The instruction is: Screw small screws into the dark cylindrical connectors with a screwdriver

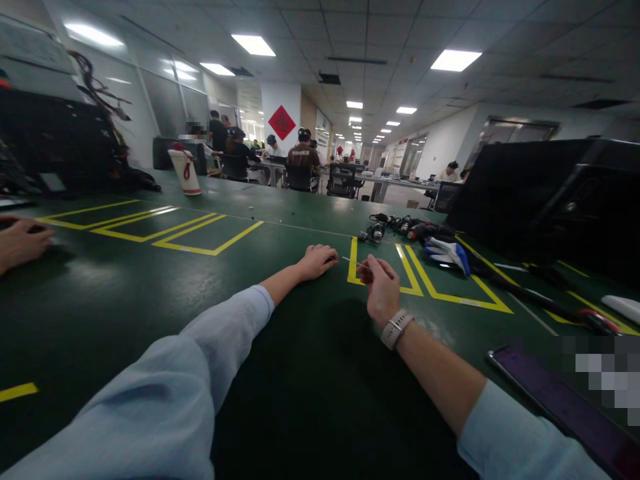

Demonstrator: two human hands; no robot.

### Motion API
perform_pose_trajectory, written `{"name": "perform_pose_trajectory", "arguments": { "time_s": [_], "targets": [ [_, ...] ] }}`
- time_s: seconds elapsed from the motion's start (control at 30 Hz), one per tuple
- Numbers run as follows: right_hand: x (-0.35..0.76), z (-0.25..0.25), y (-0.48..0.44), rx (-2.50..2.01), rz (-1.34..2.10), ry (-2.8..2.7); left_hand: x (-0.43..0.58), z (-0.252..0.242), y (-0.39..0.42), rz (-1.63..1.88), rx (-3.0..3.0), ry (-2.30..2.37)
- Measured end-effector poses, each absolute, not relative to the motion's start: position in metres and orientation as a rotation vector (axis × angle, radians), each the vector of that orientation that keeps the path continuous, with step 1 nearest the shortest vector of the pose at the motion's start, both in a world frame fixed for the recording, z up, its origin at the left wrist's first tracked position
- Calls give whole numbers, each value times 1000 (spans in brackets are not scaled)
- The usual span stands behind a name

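My right hand, with a watch on its wrist, pinches a thin, light-coloured rod. The rod points left toward my left hand; its exact kind does not show. Just across from it, my left hand rests on the green table with its fingers curled. Something small and dark seems to lie under those fingertips, too hidden to name. A small gap separates the rod's tip from my left fingers.
Yellow tape outlines mark the table. Cables and a blue-and-white glove lie beyond my right hand. A phone-like dark slab is at right, a cup at far left. Another person's hand enters from the left.
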State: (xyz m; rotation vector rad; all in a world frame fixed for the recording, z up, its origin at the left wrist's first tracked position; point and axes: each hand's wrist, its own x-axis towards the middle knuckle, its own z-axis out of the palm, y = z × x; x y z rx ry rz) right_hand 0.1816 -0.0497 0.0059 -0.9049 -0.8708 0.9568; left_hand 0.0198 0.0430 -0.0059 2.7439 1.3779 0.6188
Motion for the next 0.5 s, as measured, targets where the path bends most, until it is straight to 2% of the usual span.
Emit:
{"name": "perform_pose_trajectory", "arguments": {
  "time_s": [0.17, 0.23, 0.33, 0.5],
  "targets": [
    [211, 8, -23, -1233, 197, -1473, 20, -6, 48, 551, 2771, 1285],
    [222, 6, -16, -1441, 17, -1600, 19, -6, 46, 581, 2766, 1275],
    [232, 0, -10, -1721, 7, -1744, 18, -5, 41, 703, 2743, 1319],
    [240, -6, -12, -1761, 97, -1813, 14, -2, 21, 952, 2665, 1467]
  ]
}}
